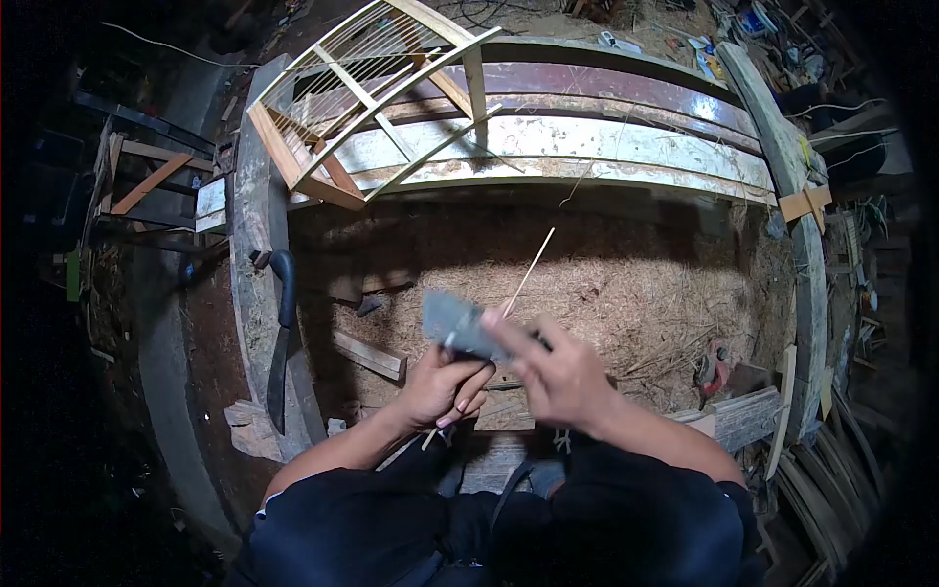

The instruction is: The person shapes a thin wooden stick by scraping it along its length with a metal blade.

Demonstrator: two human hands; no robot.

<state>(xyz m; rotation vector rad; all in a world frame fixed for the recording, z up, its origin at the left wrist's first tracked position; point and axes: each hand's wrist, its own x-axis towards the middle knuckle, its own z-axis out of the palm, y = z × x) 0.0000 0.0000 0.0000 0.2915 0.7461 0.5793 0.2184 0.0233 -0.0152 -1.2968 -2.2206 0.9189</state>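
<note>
My right hand [562, 377] is wrapped round a flat grey tool [455, 321], blurred by motion, whose broad end points left. Below that end my left hand [442, 389] has its fingers curled round a thin pale stick [536, 256]. The stick runs from under my left hand up and right past the tool. Where tool and stick cross is hidden by my fingers, so I cannot tell if they touch.
A slatted wooden frame [377, 103] rests on white-painted planks [626, 147] at the top. A curved dark-handled blade [280, 333] lies on the left beam [256, 196]. Shavings [626, 293] cover the ground; a wood block [370, 354] lies there.
</note>
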